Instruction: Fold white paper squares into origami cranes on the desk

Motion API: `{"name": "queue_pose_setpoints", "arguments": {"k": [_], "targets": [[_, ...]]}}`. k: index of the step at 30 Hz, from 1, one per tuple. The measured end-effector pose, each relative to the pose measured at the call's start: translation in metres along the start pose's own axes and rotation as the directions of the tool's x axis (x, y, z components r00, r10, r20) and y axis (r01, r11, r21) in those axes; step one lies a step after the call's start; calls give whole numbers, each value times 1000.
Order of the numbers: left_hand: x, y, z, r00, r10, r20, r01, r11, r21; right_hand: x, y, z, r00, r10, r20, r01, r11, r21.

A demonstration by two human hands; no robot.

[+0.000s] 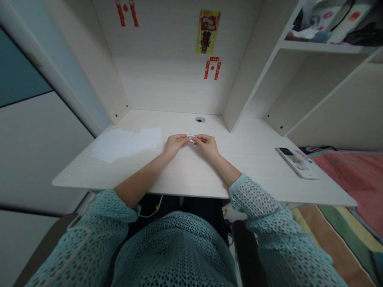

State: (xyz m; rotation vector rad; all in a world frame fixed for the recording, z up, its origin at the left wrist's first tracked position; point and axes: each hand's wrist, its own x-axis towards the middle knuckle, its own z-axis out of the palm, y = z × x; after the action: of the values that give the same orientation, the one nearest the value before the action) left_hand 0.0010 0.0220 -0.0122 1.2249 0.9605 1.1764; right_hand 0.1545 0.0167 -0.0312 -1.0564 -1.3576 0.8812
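Between my two hands, just above the middle of the white desk (191,175), is a small folded piece of white paper (190,138) with some pinkish shading. My left hand (176,144) pinches its left side with the fingertips. At its right side, the thumb and fingers of my right hand (207,145) close on it too. The fingertips cover part of the paper, so its full shape cannot be made out. Several white paper sheets (119,144) lie overlapping to the left of my left hand.
A phone (297,163) lies near the desk's right end. Behind my hands is a round cable hole (200,119). An upright panel (254,67) rises at the back right, beside shelves holding assorted items. Red and yellow stickers (208,32) are on the back wall.
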Motion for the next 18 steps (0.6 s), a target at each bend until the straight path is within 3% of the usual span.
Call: {"name": "queue_pose_setpoints", "arguments": {"k": [6, 12, 18], "targets": [[-3, 7, 0, 1000, -28, -11, 28, 1000, 10, -6, -7, 1, 993, -116, -26, 113, 987, -113], [-4, 10, 0, 997, -66, -27, 65, 998, -20, -13, -13, -2, 952, -305, 17, 283, 860, -425], [-2, 7, 0, 997, -79, 4, 80, 996, -36, -11, -11, -4, 932, -363, 10, 331, 839, -431]]}}
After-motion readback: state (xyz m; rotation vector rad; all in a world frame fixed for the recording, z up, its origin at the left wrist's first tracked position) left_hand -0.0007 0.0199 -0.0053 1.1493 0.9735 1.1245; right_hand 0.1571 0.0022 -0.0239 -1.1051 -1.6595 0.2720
